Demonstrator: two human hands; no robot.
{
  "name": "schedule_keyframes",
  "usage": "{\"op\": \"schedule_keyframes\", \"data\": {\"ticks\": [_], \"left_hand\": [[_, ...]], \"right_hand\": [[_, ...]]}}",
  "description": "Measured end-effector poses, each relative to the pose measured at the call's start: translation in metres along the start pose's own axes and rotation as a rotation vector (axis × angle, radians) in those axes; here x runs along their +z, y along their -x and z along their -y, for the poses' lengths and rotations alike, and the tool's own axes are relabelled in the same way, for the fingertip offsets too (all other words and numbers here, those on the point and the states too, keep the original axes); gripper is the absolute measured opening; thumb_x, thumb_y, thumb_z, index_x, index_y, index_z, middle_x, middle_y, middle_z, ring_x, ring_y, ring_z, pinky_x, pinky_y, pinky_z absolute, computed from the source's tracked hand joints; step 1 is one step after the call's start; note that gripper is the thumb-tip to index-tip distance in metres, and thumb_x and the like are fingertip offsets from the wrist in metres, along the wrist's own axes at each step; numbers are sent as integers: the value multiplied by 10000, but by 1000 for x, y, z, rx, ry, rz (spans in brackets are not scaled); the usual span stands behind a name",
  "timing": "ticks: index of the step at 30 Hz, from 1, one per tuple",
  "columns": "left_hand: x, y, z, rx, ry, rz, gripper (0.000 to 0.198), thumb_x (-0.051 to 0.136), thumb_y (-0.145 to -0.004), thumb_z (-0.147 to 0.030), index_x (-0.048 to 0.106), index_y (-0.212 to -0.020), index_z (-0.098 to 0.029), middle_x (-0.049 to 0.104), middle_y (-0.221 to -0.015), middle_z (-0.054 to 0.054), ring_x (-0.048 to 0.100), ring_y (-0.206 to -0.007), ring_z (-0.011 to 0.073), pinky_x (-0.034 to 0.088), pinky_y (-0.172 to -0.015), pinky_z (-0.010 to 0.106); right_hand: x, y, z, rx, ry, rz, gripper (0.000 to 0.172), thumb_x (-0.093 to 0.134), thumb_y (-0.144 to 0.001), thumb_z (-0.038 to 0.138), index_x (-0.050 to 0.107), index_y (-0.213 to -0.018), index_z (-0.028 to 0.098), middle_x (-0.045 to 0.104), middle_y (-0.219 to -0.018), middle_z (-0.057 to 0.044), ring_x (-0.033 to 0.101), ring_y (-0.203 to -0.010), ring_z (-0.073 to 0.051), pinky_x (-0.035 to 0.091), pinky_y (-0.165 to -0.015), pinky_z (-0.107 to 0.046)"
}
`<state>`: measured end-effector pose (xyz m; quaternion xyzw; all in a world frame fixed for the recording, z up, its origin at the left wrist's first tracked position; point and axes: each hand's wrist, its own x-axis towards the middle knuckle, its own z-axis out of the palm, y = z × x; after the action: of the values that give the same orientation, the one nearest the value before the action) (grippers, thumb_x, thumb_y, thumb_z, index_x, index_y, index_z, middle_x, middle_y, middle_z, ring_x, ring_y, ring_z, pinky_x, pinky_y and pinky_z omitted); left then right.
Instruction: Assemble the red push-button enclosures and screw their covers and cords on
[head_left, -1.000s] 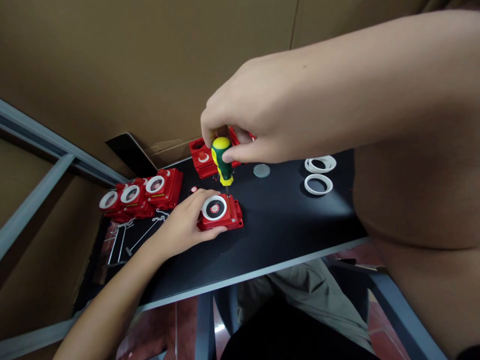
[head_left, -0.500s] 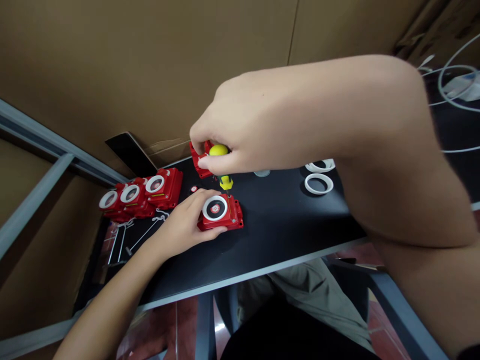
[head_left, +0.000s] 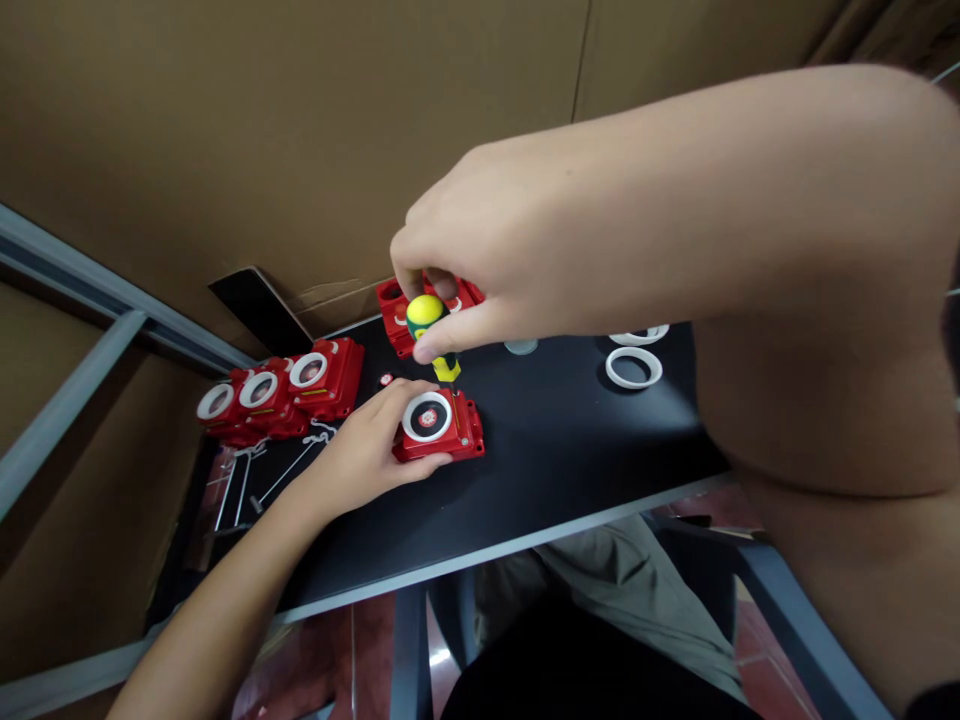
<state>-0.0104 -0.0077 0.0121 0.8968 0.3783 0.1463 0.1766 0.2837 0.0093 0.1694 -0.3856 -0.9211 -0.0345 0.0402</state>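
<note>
On the black table (head_left: 540, 460), my left hand (head_left: 371, 440) grips a red housing (head_left: 459, 438) from its left side, thumb on the near side and fingers on the far side. The housing carries a white ring (head_left: 427, 416) round a dark disc with a red-and-white emblem. Above it, my right hand (head_left: 480, 250) holds a yellow and green screwdriver (head_left: 427, 318) by its handle between thumb and fingers. The screwdriver points down, its shaft at the housing's far right corner; the exact tip contact is too small to tell.
Three red housings with white rings (head_left: 328, 378) stand at the left. Another red part (head_left: 394, 315) lies behind my right hand. White rings (head_left: 634, 368) lie at the right. A dark flat device (head_left: 259, 308) leans against the cardboard wall (head_left: 300, 130). Metal tools (head_left: 283, 475) lie at the left.
The fingers of my right hand have loosened and shifted on the screwdriver, baring more of its handle. My right forearm has swung up a little. My left hand and the housing have hardly moved.
</note>
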Motion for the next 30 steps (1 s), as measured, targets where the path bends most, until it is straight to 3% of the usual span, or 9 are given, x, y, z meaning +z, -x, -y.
{"op": "schedule_keyframes", "data": {"ticks": [6, 9, 14, 18, 23, 30], "left_hand": [[2, 2, 6, 0, 14, -6, 683, 875, -987, -545, 579, -1518, -232, 755, -1481, 145, 765, -1355, 365, 565, -1290, 567], [2, 2, 7, -3, 17, -13, 682, 876, -982, -557, 592, -1511, -233, 755, -1476, 155, 757, -1368, 382, 593, -1254, 567], [0, 2, 5, 9, 21, -13, 674, 885, -987, -539, 585, -1505, -228, 749, -1468, 152, 768, -1335, 365, 616, -1218, 526], [0, 1, 5, 16, 13, -9, 665, 878, -995, -531, 580, -1502, -221, 744, -1484, 153, 760, -1356, 363, 608, -1229, 524], [2, 2, 6, 24, 3, -9, 682, 870, -1002, -548, 572, -1521, -220, 748, -1501, 151, 754, -1385, 363, 564, -1293, 553], [3, 2, 5, 34, 2, -8, 686, 867, -1006, -563, 572, -1525, -224, 753, -1488, 149, 764, -1366, 361, 580, -1282, 558]], "right_hand": [[-2, 1, -14, -227, -7, -31, 62, 690, -1048, 257, 711, -1100, 231, 674, -1033, 55, 475, -737, -67, 255, -602, -287], [-4, 0, -14, -284, -41, -32, 201, 633, -1012, 119, 729, -1152, 228, 667, -1112, 62, 490, -822, -62, 276, -684, -276], [-6, 0, -8, -295, -47, -42, 323, 597, -981, 88, 752, -1216, 245, 668, -1159, 65, 492, -812, -53, 274, -716, -274], [-5, -2, -8, -338, -56, -54, 312, 564, -975, 78, 759, -1184, 202, 662, -1109, 41, 483, -821, -62, 290, -745, -263], [1, -4, -20, -364, -94, -42, 391, 526, -996, 73, 730, -1294, 224, 650, -1253, 5, 519, -945, -107, 331, -835, -282], [-4, -4, -14, -250, -78, -2, 267, 569, -1026, 53, 741, -1176, 193, 646, -1068, -2, 483, -876, -113, 321, -842, -301]]}}
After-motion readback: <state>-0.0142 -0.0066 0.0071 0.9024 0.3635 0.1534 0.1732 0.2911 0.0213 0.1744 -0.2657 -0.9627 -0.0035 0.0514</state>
